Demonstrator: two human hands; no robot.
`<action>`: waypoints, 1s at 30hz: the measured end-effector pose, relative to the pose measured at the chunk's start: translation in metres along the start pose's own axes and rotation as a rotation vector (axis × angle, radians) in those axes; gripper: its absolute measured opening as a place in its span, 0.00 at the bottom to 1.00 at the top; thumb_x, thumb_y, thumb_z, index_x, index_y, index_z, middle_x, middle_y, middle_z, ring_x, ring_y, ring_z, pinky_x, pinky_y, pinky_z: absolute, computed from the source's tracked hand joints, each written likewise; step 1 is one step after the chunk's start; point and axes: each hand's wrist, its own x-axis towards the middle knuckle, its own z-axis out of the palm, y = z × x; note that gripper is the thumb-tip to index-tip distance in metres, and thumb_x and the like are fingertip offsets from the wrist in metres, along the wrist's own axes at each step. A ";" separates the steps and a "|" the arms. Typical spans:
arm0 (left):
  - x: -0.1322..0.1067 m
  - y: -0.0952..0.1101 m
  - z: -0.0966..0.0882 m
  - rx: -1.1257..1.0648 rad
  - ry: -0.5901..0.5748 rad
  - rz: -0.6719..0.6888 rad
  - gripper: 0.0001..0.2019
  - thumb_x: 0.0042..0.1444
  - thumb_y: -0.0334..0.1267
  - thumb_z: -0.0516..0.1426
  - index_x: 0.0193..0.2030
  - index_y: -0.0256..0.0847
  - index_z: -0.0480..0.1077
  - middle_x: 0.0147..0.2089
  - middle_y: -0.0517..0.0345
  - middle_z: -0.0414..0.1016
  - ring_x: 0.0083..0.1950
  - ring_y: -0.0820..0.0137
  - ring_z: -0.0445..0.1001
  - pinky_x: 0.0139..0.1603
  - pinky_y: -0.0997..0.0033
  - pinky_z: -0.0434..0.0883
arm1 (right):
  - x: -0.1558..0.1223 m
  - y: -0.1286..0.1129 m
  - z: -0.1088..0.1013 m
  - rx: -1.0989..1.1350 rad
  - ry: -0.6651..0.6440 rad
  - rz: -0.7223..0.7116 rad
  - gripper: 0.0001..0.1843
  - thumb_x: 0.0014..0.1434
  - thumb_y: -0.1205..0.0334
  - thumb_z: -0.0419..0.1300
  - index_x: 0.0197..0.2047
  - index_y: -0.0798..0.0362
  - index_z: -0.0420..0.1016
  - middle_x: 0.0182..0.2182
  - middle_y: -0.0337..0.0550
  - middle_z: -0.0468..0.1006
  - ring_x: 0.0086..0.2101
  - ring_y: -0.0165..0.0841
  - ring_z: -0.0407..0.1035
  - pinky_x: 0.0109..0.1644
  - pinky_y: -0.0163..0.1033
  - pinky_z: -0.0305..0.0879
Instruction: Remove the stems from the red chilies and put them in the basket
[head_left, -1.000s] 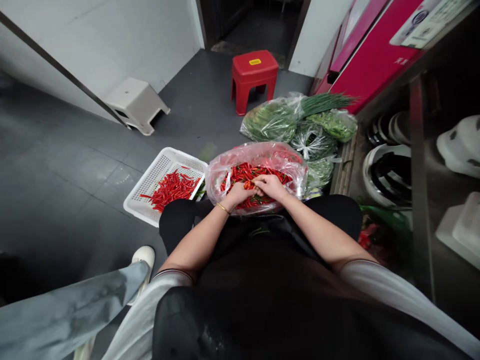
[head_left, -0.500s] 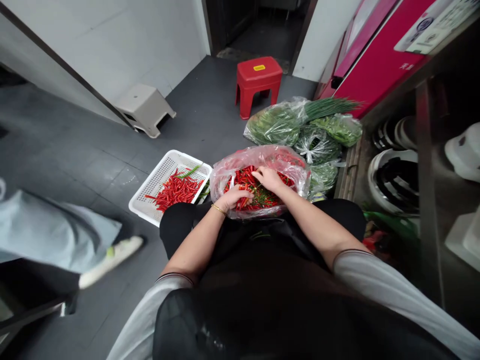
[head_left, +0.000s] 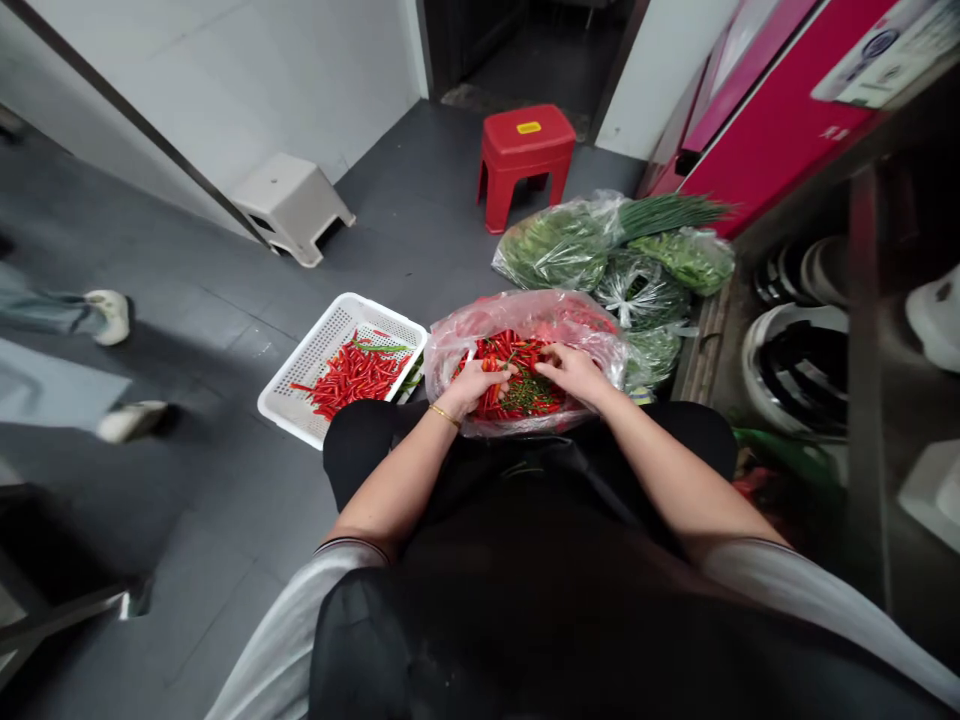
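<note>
An open clear plastic bag [head_left: 450, 335] full of red chilies [head_left: 517, 350] with green stems lies between my knees. My left hand [head_left: 474, 388], a gold bangle at its wrist, is closed around a few red chilies over the bag. Just right of it, my right hand [head_left: 576, 374] has its thumb and fingertips drawn together above the chilies; whether anything is between them is too small to see. Beside my left knee stands a white perforated basket [head_left: 289, 385] holding a heap of loose red chilies [head_left: 356, 378] and a green one.
Bagged green vegetables [head_left: 559, 245] lie beyond the bag, near a red stool [head_left: 525, 165]. A light grey stool [head_left: 289, 205] stands by the wall. Shelves with stacked bowls [head_left: 795, 365] line my right. At the left, another person's legs and shoes [head_left: 131, 420] are on the floor.
My right hand has shifted right, away from my left, which stays closed on chilies. The passing person's legs have moved further left.
</note>
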 end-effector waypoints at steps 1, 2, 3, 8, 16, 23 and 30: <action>-0.001 0.001 0.002 0.011 -0.022 0.008 0.14 0.46 0.36 0.66 0.37 0.30 0.74 0.19 0.63 0.69 0.17 0.79 0.66 0.21 0.78 0.64 | -0.001 -0.008 0.002 0.124 -0.032 -0.002 0.17 0.60 0.51 0.55 0.46 0.54 0.72 0.31 0.42 0.78 0.28 0.32 0.71 0.32 0.35 0.67; -0.002 0.001 0.004 0.029 -0.040 0.015 0.14 0.45 0.37 0.67 0.35 0.30 0.73 0.19 0.63 0.69 0.17 0.80 0.66 0.21 0.78 0.64 | -0.001 -0.017 0.005 0.225 -0.062 -0.016 0.17 0.61 0.50 0.53 0.43 0.54 0.72 0.28 0.41 0.78 0.26 0.30 0.70 0.30 0.34 0.65; -0.005 0.001 0.006 0.051 -0.053 0.021 0.14 0.44 0.38 0.68 0.32 0.31 0.72 0.19 0.62 0.69 0.18 0.80 0.66 0.21 0.78 0.64 | -0.001 -0.025 0.010 0.287 -0.075 -0.047 0.17 0.61 0.49 0.53 0.39 0.53 0.73 0.26 0.39 0.77 0.24 0.28 0.68 0.29 0.33 0.64; -0.021 0.006 0.006 0.109 -0.191 0.078 0.18 0.42 0.42 0.68 0.32 0.31 0.70 0.21 0.59 0.72 0.19 0.77 0.69 0.22 0.76 0.66 | 0.005 -0.029 0.024 0.405 -0.024 -0.066 0.19 0.61 0.47 0.53 0.26 0.52 0.68 0.18 0.36 0.71 0.20 0.27 0.64 0.28 0.32 0.63; -0.009 0.014 -0.015 -0.283 0.085 0.194 0.15 0.43 0.35 0.67 0.31 0.36 0.64 0.21 0.65 0.67 0.19 0.80 0.66 0.21 0.78 0.66 | 0.020 -0.015 0.011 -0.337 -0.052 -0.096 0.17 0.60 0.54 0.59 0.49 0.52 0.75 0.47 0.50 0.78 0.45 0.39 0.73 0.49 0.41 0.66; -0.003 0.002 -0.011 -0.134 0.235 0.064 0.21 0.43 0.41 0.68 0.24 0.39 0.57 0.15 0.71 0.55 0.13 0.85 0.49 0.14 0.81 0.45 | 0.061 -0.058 0.044 -0.566 -0.257 0.099 0.19 0.63 0.56 0.54 0.46 0.59 0.78 0.46 0.59 0.78 0.46 0.43 0.74 0.46 0.40 0.66; 0.005 -0.015 0.002 0.045 0.246 0.046 0.21 0.43 0.47 0.68 0.22 0.39 0.59 0.14 0.68 0.58 0.13 0.82 0.52 0.15 0.77 0.48 | -0.007 -0.048 0.038 -0.344 -0.154 -0.084 0.17 0.62 0.52 0.52 0.34 0.55 0.77 0.33 0.49 0.80 0.35 0.36 0.73 0.38 0.35 0.62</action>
